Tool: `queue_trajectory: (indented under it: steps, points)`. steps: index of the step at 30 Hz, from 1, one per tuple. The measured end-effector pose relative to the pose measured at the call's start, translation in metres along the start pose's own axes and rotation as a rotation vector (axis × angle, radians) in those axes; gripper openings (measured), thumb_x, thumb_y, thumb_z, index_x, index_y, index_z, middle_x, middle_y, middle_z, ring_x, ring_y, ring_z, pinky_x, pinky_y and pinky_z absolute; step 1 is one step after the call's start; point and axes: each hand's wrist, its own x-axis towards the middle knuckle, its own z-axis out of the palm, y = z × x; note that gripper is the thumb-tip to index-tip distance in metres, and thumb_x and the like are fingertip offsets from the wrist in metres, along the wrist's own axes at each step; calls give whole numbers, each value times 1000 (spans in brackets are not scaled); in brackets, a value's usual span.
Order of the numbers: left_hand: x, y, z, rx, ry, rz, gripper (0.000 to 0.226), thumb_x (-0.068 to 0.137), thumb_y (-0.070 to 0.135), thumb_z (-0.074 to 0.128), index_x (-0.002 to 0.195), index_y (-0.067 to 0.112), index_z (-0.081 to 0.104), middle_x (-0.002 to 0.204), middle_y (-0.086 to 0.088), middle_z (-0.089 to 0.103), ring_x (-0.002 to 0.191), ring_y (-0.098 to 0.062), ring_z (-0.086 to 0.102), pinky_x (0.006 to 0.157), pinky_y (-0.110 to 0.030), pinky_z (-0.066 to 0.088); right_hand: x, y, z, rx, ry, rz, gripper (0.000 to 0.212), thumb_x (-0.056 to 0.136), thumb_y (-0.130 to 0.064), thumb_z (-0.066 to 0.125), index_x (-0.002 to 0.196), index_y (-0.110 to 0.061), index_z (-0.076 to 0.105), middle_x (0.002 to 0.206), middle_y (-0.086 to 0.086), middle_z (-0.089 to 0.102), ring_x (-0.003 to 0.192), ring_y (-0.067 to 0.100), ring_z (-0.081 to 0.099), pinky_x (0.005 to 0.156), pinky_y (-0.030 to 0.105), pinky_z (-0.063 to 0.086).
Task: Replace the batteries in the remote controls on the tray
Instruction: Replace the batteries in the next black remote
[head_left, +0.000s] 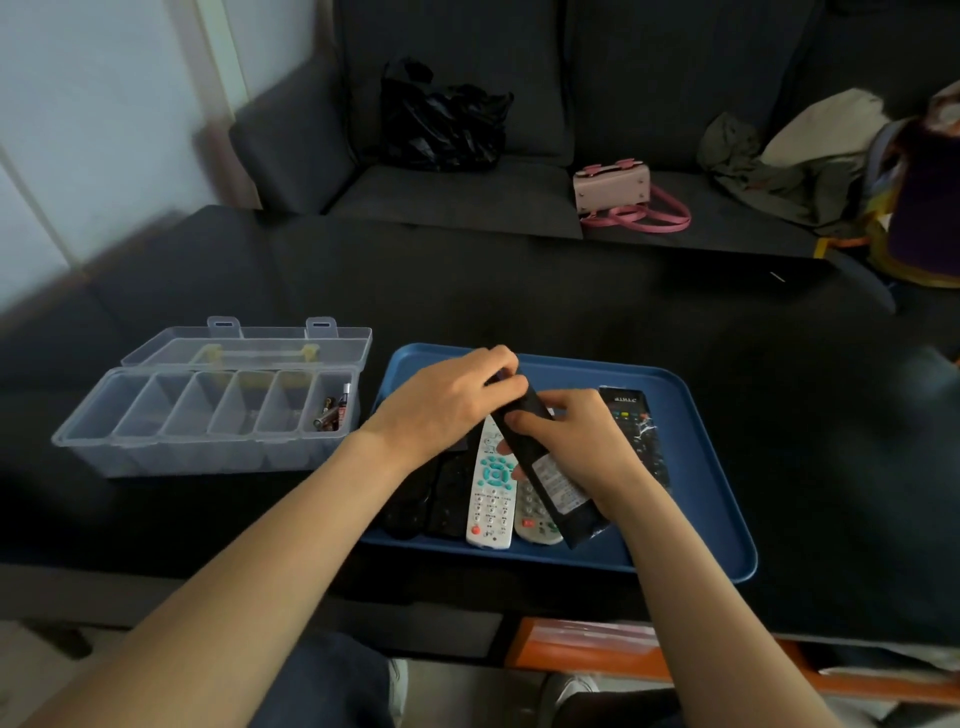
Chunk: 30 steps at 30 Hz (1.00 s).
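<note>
A blue tray (696, 467) on the dark table holds several remotes. My right hand (582, 441) grips a black remote (558, 488) turned back side up, with a white label showing, above the tray. My left hand (452, 400) holds its upper end, fingers curled over the top. Under them lie a white remote with teal buttons (491, 493), a second light remote (535, 519), two black remotes (431, 499) at the left, and another black remote (636, 426) at the right.
A clear plastic organiser box (208, 415) stands open left of the tray, with a few batteries (332, 408) in its rightmost compartment. Behind the table is a dark sofa with a black bag (441, 124), a pink handbag (613, 189) and clothes (810, 156).
</note>
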Motion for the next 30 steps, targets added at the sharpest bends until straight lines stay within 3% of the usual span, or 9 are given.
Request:
queue_trajectory:
  steps: [5, 7, 10, 14, 16, 18, 21, 25, 30]
  points:
    - [-6, 1, -1, -48, 85, -75, 41, 75, 2, 68, 109, 8, 47, 105, -12, 57, 78, -20, 63, 61, -28, 56, 5, -5, 12, 110, -27, 17, 14, 89, -15, 63, 96, -3, 65, 81, 14, 74, 68, 25, 72, 64, 35, 60]
    - [-4, 12, -8, -270, 163, -331, 25, 87, 18, 57, 108, 11, 45, 98, -3, 56, 79, -14, 61, 64, -16, 51, 4, -9, 18, 167, -36, 23, 14, 90, -15, 62, 99, -4, 64, 82, 16, 73, 64, 24, 70, 60, 32, 59]
    - [-5, 17, -20, -521, 334, -725, 9, 96, 18, 45, 104, 13, 46, 90, 2, 56, 76, -2, 54, 66, -5, 41, 2, -17, 29, 296, -47, 54, 17, 90, -14, 62, 106, -6, 60, 88, 20, 72, 62, 18, 69, 58, 29, 57]
    - [-28, 9, -51, -983, 376, -1061, 12, 98, 22, 40, 97, 24, 52, 82, 5, 57, 70, -3, 52, 59, -17, 39, -2, -34, 53, 512, -127, 115, 20, 91, -14, 60, 110, -7, 57, 93, 21, 71, 76, 27, 70, 74, 42, 58]
    - [-47, 1, -71, -1195, 425, -1208, 17, 98, 19, 41, 94, 22, 57, 76, 3, 56, 60, -3, 50, 52, -17, 38, -4, -46, 70, 605, -180, 138, 20, 92, -14, 59, 110, -5, 56, 90, 19, 71, 77, 27, 70, 69, 41, 59]
    - [-70, -9, -94, -1295, 481, -1314, 18, 98, 16, 42, 96, 15, 59, 76, 0, 56, 62, -7, 51, 55, -19, 42, -7, -62, 91, 641, -224, 137, 17, 93, -13, 57, 107, -5, 56, 88, 18, 71, 73, 26, 70, 62, 38, 59]
    - [-103, -32, -125, -1142, 438, -1448, 15, 98, 16, 42, 103, 12, 56, 80, -1, 57, 68, -10, 55, 60, -21, 45, -8, -85, 126, 645, -254, 135, 18, 93, -14, 57, 108, -4, 57, 85, 15, 72, 69, 23, 69, 60, 36, 59]
    - [-145, -77, -151, -407, 142, -1408, 11, 96, 18, 46, 105, 13, 51, 91, -1, 59, 74, -11, 56, 55, -17, 37, -4, -107, 170, 646, -278, 148, 20, 95, -14, 54, 112, -3, 55, 93, 20, 69, 72, 25, 67, 62, 35, 58]
    - [-165, -124, -151, -92, -162, -1385, 12, 93, 12, 51, 103, 7, 56, 104, -10, 59, 87, -20, 55, 71, -31, 45, 9, -121, 208, 580, -285, 150, 24, 94, -17, 55, 116, -6, 55, 95, 18, 72, 74, 24, 70, 64, 36, 59]
